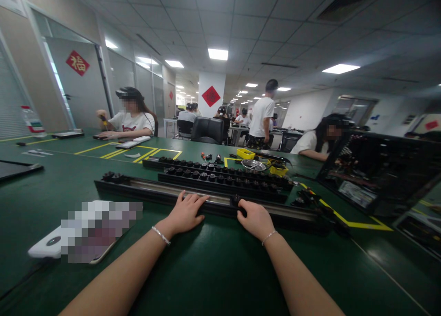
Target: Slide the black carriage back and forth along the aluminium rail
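Observation:
A long black rail [138, 190] with a light metal channel lies across the green table in front of me. Two round black knob-like pieces [113, 176] sit at its left end. My left hand [186, 213] rests over the rail's middle, its fingers spread across the near edge and channel. To its right, my right hand [255, 218] is closed on a small black piece [236, 199] seated in the channel; the fingers partly hide that piece. Just behind lie two similar black rails [220, 186], fitted with rows of round black pieces.
Phones [44, 247] lie at left. Beyond the rails are yellow trays [245, 153], a metal dish [253, 165] and loose black parts [305, 198]. A large black case [382, 173] stands at right. Co-workers sit at left [132, 123] and right [312, 141]; another person [262, 116] stands behind.

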Demonstrator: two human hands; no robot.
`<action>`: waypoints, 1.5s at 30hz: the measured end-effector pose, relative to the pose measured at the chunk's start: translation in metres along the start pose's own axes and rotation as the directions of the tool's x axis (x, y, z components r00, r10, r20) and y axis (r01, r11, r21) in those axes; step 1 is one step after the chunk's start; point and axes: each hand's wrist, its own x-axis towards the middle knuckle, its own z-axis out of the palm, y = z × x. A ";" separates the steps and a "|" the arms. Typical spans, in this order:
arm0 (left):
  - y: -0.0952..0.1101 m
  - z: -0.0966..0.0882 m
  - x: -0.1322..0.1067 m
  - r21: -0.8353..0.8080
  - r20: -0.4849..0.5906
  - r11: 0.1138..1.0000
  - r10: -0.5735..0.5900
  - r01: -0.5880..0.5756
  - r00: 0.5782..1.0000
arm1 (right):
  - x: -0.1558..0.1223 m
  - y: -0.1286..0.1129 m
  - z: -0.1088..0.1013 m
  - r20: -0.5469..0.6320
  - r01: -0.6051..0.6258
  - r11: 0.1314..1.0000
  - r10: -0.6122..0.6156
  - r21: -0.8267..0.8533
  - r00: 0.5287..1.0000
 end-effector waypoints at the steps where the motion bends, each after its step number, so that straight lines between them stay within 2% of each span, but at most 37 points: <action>1: 0.000 0.000 0.000 -0.001 0.002 1.000 -0.001 0.001 1.000 | 0.000 0.000 0.000 -0.003 0.001 1.000 -0.001 0.000 1.000; 16: 0.002 -0.003 0.001 -0.001 0.016 1.000 -0.003 0.003 1.000 | 0.000 0.003 -0.005 -0.001 -0.014 1.000 0.014 -0.023 1.000; 23: -0.001 -0.002 0.000 -0.008 0.012 1.000 -0.002 0.002 1.000 | -0.005 0.008 -0.011 0.052 -0.017 0.999 0.019 -0.037 0.998; 27: -0.001 0.000 0.000 -0.003 0.015 1.000 0.002 -0.002 1.000 | -0.014 0.015 -0.008 0.080 -0.001 0.999 0.004 -0.035 0.997; 34: -0.002 0.003 0.001 -0.004 0.002 1.000 0.007 -0.007 1.000 | -0.019 0.019 0.003 0.032 -0.007 0.999 0.008 -0.045 0.999; 45: -0.002 0.003 0.000 0.008 -0.002 1.000 0.006 -0.006 1.000 | -0.019 0.021 0.003 0.004 -0.003 0.999 0.004 -0.039 1.000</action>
